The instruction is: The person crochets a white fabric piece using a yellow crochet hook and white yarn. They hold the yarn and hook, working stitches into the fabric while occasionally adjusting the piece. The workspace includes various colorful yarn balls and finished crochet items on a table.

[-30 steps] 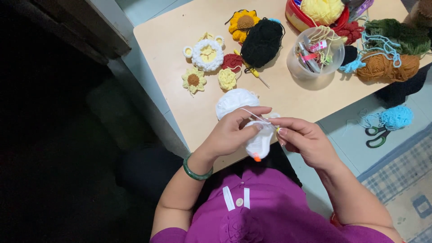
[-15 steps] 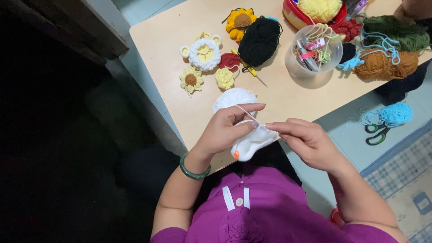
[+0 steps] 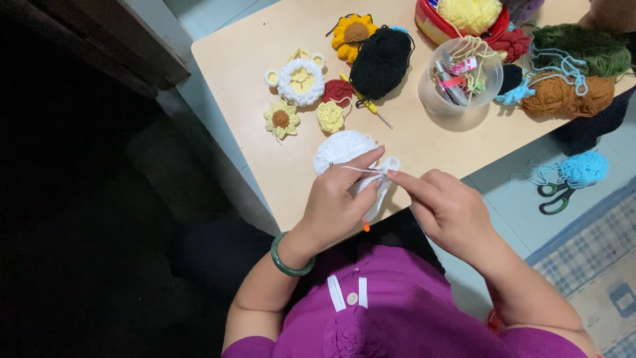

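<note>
Both hands over tabletop (image 3: 424, 152) near edge: left hand (image 3: 334, 205) gripped white crochet piece (image 3: 377, 189), right hand (image 3: 447, 209) pinched its white yarn strand (image 3: 361, 170) taut. Risk: strand slips from the pinch, stitch loosens; white yarn ball (image 3: 341, 147) sat close, could snag

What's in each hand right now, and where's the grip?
Left hand holds a small white crochet piece around its middle, a hook's orange end poking out below. Right hand pinches the piece's top edge at its fingertips, by the white yarn strand.
</note>
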